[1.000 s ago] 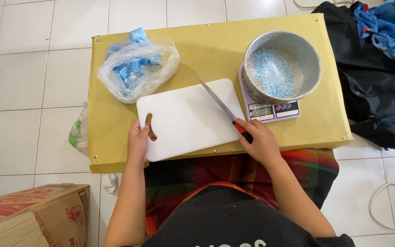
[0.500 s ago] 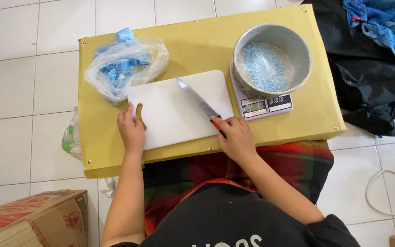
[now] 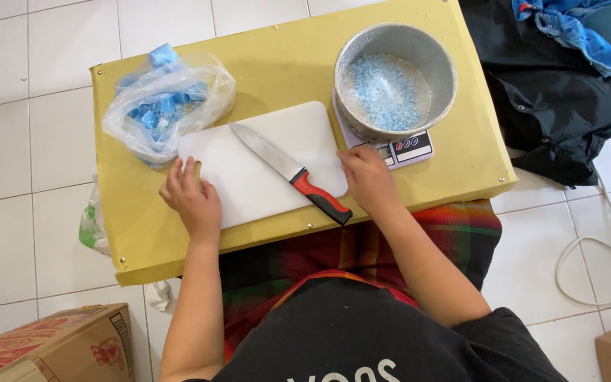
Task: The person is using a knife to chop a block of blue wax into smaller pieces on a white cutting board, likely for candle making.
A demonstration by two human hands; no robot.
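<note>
knife [image 3: 291, 173] laid diagonally on white cutting board [image 3: 263, 163] near table's front edge, released. left hand [image 3: 192, 198] fingers curled, steadying board's left edge; right hand [image 3: 368, 177] loosely bent, empty, beside scale [image 3: 404, 150].

- Cardboard box [image 3: 51, 346]: cut off by the bottom and left edges.
- Scale [image 3: 397, 150]: platform hidden beneath the metal bowl [image 3: 396, 78]; display too small to tell.
- Left hand [image 3: 192, 201]: covers the cutting board [image 3: 263, 166] corner.
</note>
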